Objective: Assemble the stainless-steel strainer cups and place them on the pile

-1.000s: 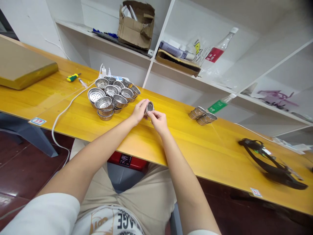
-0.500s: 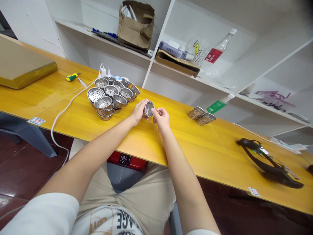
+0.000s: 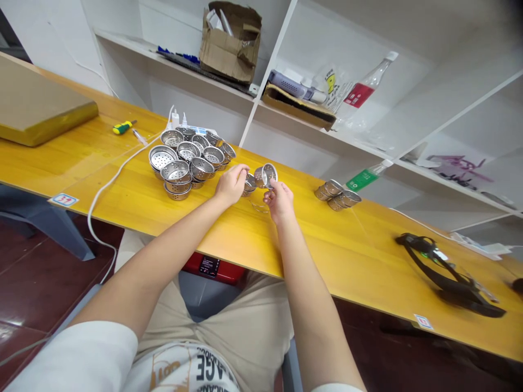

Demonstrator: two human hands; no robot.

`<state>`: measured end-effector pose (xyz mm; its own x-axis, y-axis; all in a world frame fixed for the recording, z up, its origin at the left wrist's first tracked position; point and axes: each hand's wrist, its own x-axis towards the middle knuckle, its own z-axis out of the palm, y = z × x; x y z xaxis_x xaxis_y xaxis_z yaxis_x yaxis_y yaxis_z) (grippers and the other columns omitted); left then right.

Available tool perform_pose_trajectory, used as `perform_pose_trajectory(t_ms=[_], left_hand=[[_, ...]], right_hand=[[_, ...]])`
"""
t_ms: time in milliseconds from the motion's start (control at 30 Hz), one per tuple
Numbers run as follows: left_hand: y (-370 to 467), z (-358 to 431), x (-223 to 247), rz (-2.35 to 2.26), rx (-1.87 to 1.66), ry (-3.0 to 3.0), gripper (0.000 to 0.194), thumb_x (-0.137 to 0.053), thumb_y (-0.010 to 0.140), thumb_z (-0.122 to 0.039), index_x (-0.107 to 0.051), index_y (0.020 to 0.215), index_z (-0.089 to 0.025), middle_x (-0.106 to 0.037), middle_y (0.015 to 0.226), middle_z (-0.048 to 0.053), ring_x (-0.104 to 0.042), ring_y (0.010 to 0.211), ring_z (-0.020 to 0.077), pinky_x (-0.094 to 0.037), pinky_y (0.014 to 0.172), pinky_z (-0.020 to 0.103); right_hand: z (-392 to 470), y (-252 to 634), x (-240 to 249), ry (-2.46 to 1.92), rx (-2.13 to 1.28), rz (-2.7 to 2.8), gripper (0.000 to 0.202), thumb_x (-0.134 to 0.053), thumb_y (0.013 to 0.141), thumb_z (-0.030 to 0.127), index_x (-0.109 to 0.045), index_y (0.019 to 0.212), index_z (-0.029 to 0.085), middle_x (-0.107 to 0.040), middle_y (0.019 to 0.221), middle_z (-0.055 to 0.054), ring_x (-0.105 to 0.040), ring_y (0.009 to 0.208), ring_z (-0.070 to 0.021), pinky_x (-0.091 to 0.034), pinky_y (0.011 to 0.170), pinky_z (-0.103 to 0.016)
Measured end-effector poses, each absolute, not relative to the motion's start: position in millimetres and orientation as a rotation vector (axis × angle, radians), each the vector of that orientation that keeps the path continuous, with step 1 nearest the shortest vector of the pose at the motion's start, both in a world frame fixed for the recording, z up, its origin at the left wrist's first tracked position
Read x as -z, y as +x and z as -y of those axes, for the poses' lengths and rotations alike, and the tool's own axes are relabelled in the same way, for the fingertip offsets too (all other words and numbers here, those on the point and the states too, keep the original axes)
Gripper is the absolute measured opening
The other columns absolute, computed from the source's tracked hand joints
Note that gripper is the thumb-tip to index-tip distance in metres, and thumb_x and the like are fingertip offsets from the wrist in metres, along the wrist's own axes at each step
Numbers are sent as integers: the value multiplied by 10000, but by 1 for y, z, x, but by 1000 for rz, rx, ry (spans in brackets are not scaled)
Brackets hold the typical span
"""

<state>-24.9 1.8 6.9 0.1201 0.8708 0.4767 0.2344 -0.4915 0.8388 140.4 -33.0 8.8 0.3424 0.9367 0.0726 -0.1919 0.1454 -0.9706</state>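
Observation:
Above the yellow table, my right hand pinches the rim of a perforated metal strainer cup, tilted with its mouth toward the right. My left hand is closed on a second strainer cup, partly hidden by its fingers. The two cups are side by side. Beneath them a thin loop of wire or chain shows faintly; what it hangs from I cannot make out. To the left stands a group of stacked strainer cups. Two more stacks lie tilted on the right.
A green-labelled bottle is behind the right stacks. A black head strap lies farther right. On the left are a screwdriver, a white cable and a large flat box. Shelving borders the back edge.
My right hand has moved a little right, drawing one strainer cup out of the other, so two cups now show apart. The left hand keeps its hold on the second cup.

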Motion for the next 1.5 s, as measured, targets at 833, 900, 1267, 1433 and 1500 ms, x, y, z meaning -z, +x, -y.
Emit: perform_pose_trajectory(t_ms=[833, 900, 1267, 1433, 1500], left_hand=[[-35, -4, -1, -1704, -1033, 2402, 471, -686, 897, -502, -721, 1182, -128, -625, 1267, 205, -565, 1223, 372, -501, 1001, 442], [-35, -4, 0, -1702, -1011, 2402, 467, -702, 886, -486, -721, 1180, -123, -619, 1264, 211, -566, 1215, 384, -506, 993, 457], [-33, -3, -5, -1336, -1357, 2364, 574, -803, 820, -417, -559, 1276, -167, -595, 1286, 155, -549, 1262, 330, -434, 1123, 440], [-29, 0, -1, -1266, -1463, 2234, 724, -848, 760, -379, -467, 1343, -181, -560, 1317, 137, -573, 1240, 292, -465, 1093, 405], [-28, 0, 0, -1243, -1462, 2226, 720, -849, 756, -376, -465, 1333, -183, -562, 1301, 131, -586, 1220, 287, -482, 1071, 400]], right_hand=[[14, 146, 15, -1575, -870, 672, 246, -712, 917, 256, -502, 793, 221, -636, 656, 46, -561, 382, -84, -413, 295, -180], [12, 147, 17, -1593, -875, 699, 261, -734, 905, 259, -503, 791, 222, -643, 657, 38, -561, 375, -89, -419, 295, -185], [16, 167, 11, -1766, -458, 1189, 143, -615, 849, 232, -627, 712, 194, -651, 669, 2, -566, 586, -135, -449, 539, -228], [31, 180, 6, -1765, -695, 1723, 80, -713, 676, 156, -697, 749, 185, -642, 631, 45, -542, 604, -127, -413, 594, -230], [35, 179, 4, -1740, -818, 1829, 129, -736, 638, 148, -710, 760, 182, -643, 623, 52, -537, 582, -118, -408, 584, -227]])
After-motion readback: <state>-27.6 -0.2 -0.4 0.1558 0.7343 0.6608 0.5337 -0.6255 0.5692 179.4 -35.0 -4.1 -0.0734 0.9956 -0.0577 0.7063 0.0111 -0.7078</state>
